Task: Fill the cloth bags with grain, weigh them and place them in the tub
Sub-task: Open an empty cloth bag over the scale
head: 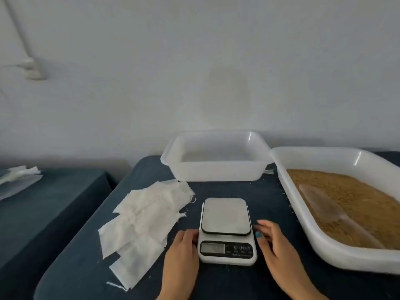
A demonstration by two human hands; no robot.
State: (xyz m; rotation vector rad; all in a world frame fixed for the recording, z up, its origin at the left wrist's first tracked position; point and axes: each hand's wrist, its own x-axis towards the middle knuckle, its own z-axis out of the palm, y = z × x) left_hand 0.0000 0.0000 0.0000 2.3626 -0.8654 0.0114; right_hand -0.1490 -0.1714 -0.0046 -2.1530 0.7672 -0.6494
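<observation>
The left hand (184,249) and right hand (273,242) flanked the scale (226,217), fingers loosely straight against its sides, gripping nothing, likely squaring it; flat cloth bags (142,219) lay just left. Farther right sat the grain (350,194); the tub (216,172) stood behind, empty.

Scale (226,230) between left hand (184,250) and right hand (272,241), cloth bags (142,217) left
</observation>
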